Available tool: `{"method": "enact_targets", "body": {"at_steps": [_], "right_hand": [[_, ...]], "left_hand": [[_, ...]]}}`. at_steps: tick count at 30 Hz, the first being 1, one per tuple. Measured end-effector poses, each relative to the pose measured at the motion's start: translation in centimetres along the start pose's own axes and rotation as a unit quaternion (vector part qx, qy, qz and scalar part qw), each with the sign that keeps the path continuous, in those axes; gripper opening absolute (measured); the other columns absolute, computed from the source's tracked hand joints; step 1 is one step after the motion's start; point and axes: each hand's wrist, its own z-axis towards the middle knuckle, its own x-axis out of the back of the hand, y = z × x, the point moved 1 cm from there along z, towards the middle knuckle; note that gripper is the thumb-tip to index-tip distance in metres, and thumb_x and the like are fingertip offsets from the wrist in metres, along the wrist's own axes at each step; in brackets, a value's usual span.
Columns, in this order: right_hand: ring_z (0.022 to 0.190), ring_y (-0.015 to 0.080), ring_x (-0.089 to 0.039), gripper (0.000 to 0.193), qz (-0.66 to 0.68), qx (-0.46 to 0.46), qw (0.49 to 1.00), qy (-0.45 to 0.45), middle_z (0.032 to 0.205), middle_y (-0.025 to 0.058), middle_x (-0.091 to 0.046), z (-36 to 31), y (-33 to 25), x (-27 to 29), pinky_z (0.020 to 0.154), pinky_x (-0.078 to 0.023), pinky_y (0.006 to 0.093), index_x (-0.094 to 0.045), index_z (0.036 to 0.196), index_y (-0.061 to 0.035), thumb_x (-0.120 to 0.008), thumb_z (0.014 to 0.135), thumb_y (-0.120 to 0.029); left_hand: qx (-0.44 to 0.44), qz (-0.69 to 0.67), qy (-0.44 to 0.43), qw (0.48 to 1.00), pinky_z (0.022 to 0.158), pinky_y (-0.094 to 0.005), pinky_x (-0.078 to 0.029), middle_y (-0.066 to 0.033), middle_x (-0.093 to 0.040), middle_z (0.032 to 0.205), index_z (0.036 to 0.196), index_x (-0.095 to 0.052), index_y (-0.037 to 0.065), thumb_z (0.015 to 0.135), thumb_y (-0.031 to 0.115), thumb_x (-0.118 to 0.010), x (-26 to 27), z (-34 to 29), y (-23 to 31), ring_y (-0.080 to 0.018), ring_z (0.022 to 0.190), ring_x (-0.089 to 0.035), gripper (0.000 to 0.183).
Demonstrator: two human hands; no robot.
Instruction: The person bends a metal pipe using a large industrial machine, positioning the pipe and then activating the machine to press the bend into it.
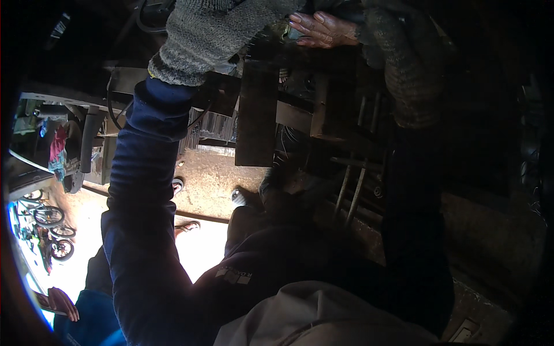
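Note:
My left hand (pixel 216 37), in a grey knitted glove with a navy sleeve below it, reaches up and to the right at the top edge. Its fingers run out of the picture. My right hand (pixel 398 57), in a dark glove, is raised at the top right, deep in shadow, and its grip is hidden. Between the gloves a bare hand (pixel 326 30) points its fingers left beside a small pale, greenish thing I cannot make out; whose hand it is I cannot tell for sure. Below hangs a dark flat rectangular panel (pixel 257 112).
A dark bench frame (pixel 294 115) with cables crosses in front of me. Stacked thin strips (pixel 219 128) lie behind it. Metal rods (pixel 350 190) stand at the right. At lower left are a person in blue (pixel 92 317) and several bicycles (pixel 51 216) in bright light.

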Motion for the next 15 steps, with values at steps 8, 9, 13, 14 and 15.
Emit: {"method": "enact_targets", "body": {"at_steps": [8, 9, 13, 14, 15], "right_hand": [[0.086, 0.0113, -0.062, 0.025, 0.005, 0.018, 1.0, -0.004, 0.1, 0.0051, -0.069, 0.1, 0.2, 0.0, 0.076, -0.051, 0.0281, -0.068, 0.114, 0.0038, -0.068, 0.1, -0.017], [0.086, 0.0114, -0.063, 0.025, 0.006, 0.021, 1.0, -0.004, 0.101, 0.0053, -0.07, 0.1, 0.3, 0.0, 0.077, -0.051, 0.0282, -0.068, 0.114, 0.0039, -0.068, 0.1, -0.016], [0.088, 0.0119, -0.063, 0.025, 0.01, 0.032, 0.999, -0.01, 0.103, 0.0058, -0.07, 0.1, 0.7, -0.6, 0.078, -0.052, 0.0284, -0.067, 0.115, 0.0042, -0.068, 0.1, -0.016], [0.089, 0.012, -0.064, 0.025, 0.011, 0.038, 0.999, -0.015, 0.103, 0.0059, -0.07, 0.3, 0.9, -0.8, 0.079, -0.052, 0.0285, -0.067, 0.115, 0.0043, -0.068, 0.1, -0.016], [0.089, 0.0121, -0.064, 0.025, 0.0, 0.045, 0.999, -0.015, 0.104, 0.006, -0.07, 0.4, 0.8, -0.6, 0.079, -0.053, 0.0286, -0.067, 0.115, 0.0044, -0.068, 0.1, -0.016]], "left_hand": [[-0.016, -0.064, 0.012, 0.998, 0.089, -0.0344, -0.056, -0.0102, -0.069, 0.111, 0.104, -0.077, 0.006, 0.086, 0.018, -0.078, 0.1, 0.1, -0.5, -0.0255, 0.102, -0.07, 0.021], [-0.01, -0.057, -0.004, 0.998, 0.089, -0.0342, -0.056, -0.0104, -0.069, 0.111, 0.104, -0.077, 0.005, 0.086, 0.019, -0.078, 0.3, 0.1, -0.3, -0.0257, 0.102, -0.07, 0.022], [0.133, -0.276, 0.056, 0.95, 0.092, -0.034, -0.055, -0.0095, -0.069, 0.115, 0.108, -0.077, 0.004, 0.088, 0.024, -0.08, -0.3, -0.8, 0.4, -0.0254, 0.106, -0.069, 0.028], [0.048, -0.178, 0.044, 0.982, 0.093, -0.0341, -0.055, -0.0094, -0.069, 0.116, 0.108, -0.076, 0.003, 0.088, 0.024, -0.08, 0.2, -1.4, -0.5, -0.0251, 0.106, -0.069, 0.029], [-0.043, -0.084, 0.034, 0.995, 0.094, -0.0341, -0.055, -0.0093, -0.069, 0.117, 0.109, -0.076, 0.003, 0.089, 0.024, -0.08, 0.1, -1.4, -1.1, -0.0247, 0.107, -0.068, 0.03]]}}
